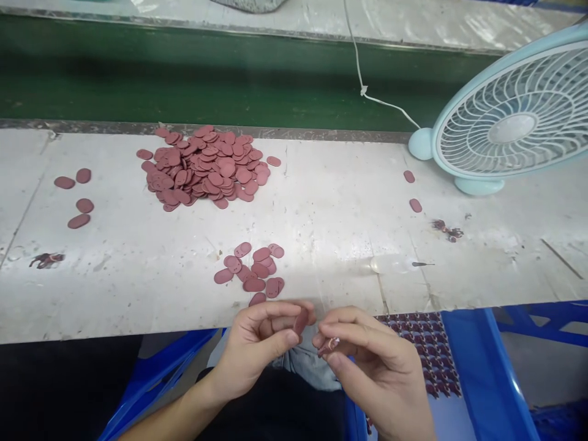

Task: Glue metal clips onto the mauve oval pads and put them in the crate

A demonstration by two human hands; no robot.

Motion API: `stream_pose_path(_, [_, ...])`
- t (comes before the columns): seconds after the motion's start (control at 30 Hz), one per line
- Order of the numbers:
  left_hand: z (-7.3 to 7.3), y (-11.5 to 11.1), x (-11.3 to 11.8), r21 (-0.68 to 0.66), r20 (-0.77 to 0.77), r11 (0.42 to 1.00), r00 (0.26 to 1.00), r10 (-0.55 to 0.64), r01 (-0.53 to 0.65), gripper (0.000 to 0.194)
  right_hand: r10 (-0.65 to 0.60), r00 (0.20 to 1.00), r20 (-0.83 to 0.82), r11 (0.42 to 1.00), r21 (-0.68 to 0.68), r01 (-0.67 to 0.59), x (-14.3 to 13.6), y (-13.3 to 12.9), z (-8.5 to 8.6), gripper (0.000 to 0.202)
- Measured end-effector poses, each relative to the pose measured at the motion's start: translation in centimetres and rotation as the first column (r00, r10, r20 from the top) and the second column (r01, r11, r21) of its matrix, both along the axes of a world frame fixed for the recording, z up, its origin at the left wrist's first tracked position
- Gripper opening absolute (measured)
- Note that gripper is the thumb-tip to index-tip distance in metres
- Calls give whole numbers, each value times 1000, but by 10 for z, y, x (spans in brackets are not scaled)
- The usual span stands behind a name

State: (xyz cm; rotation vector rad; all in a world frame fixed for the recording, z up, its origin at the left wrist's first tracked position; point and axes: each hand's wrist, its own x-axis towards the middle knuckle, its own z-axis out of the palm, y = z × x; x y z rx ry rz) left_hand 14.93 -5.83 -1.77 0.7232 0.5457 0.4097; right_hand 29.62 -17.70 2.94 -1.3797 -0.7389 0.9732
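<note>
My left hand point(264, 340) pinches a dark red oval disc point(301, 321) between thumb and fingers, just past the table's front edge. Close beside it, my right hand point(367, 361) grips a small dark red figurine point(327, 347) with a whitish spot; fingers hide part of it. A loose cluster of similar oval discs point(254, 285) lies on the table above my left hand, some showing small holes. Farther back is a large heap of these discs point(206, 168). A translucent bottle with a dark, thin tip point(392, 264) lies on its side above my right hand.
A light blue fan point(509, 122) stands at the back right, its white cord point(386, 104) running backward. Small figurines point(448, 231) lie at right, another figurine point(47, 261) at left. A blue tray point(482, 367) below the right edge holds rows of dark red figurines point(432, 349).
</note>
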Motion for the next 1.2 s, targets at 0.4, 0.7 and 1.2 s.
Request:
stream_pose_path(0.4, [4,2,6,-7,23,999,999,-44,44,27,-75,996,52,992,-102,79,-2,11,-11,18])
stream_pose_path(0.7, [6,8,6,-43,-97,998,994,-41,37,9,-24,996,89,984,-174,39,2,13,-10,15])
stream_pose_path(1.2, [7,2,11,67,-99,997,995,-23,29,10,-74,984,-163,977,-211,39,1,6,-14,9])
